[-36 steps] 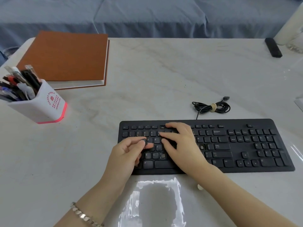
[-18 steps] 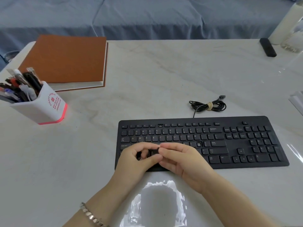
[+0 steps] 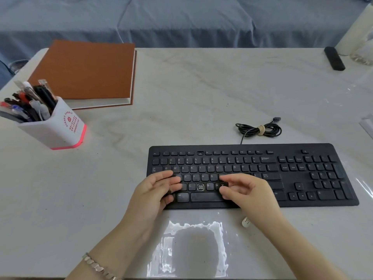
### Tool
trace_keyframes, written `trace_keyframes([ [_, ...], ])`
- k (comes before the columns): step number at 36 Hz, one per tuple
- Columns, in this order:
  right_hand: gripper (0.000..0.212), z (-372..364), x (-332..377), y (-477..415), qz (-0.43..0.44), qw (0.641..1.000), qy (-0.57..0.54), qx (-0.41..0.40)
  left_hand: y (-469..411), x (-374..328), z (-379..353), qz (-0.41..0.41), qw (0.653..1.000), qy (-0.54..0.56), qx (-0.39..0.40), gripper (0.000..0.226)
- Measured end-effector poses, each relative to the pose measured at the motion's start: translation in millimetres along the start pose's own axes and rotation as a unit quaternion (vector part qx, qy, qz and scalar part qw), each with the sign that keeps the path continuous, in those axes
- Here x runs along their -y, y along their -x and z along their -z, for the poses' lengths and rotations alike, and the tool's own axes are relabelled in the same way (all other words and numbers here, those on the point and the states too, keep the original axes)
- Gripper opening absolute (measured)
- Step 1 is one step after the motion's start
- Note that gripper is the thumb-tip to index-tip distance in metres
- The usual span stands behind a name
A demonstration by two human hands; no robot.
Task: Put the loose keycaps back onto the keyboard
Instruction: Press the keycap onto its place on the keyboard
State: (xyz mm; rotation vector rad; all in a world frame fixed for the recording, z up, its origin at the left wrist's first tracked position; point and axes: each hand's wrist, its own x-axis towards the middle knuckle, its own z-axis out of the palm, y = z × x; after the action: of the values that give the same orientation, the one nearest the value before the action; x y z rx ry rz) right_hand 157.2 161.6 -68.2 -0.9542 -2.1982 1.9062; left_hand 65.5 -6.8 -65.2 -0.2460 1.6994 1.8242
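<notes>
The black keyboard (image 3: pixel 302 178) lies on the white table, right of centre. My right hand (image 3: pixel 248 190) hovers over its bottom rows and pinches a loose black keycap (image 3: pixel 222 184) marked V between thumb and forefinger. That keycap sits just right of the N key. An empty key socket (image 3: pixel 200 187) shows between the C and B keys, and a second empty socket (image 3: pixel 200 152) shows in the function row. My left hand (image 3: pixel 157 193) rests over the keyboard's left end with its fingers curled. I cannot tell whether it holds anything.
A coiled black cable (image 3: pixel 259 130) lies behind the keyboard. A white pen holder (image 3: pixel 60 128) and a brown notebook (image 3: pixel 84 71) stand at the left. A black bar (image 3: pixel 334 58) lies far right. A small white bit (image 3: pixel 245 222) and a shiny plastic sheet (image 3: pixel 161 255) lie near me.
My hands, which met over one keycap at the keyboard's lower left, have parted. The right hand has carried the keycap to the right, and the empty socket is now uncovered.
</notes>
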Motion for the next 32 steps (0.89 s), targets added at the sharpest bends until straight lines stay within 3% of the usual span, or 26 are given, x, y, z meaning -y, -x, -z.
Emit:
trace_keyframes([
  [10,0.031,-6.8,-10.9,0.2,0.036,0.998,0.056,-0.015,2.5,0.9,2.0,0.02,0.997,0.073,-0.022,0.015],
  [22,0.041,-13.6,-20.8,2.7,0.077,0.99,0.121,0.0,-0.9,0.3,-2.1,0.059,0.995,0.078,-0.037,0.022],
  [27,0.021,-17.9,-22.7,-3.7,0.143,0.973,0.18,-0.01,-0.7,-2.4,-1.3,0.069,0.992,0.107,-0.01,0.026],
  [32,0.017,-24.5,-21.6,-13.0,0.187,0.957,0.222,-0.016,0.6,-1.0,1.3,0.052,0.992,0.116,0.004,0.022],
])
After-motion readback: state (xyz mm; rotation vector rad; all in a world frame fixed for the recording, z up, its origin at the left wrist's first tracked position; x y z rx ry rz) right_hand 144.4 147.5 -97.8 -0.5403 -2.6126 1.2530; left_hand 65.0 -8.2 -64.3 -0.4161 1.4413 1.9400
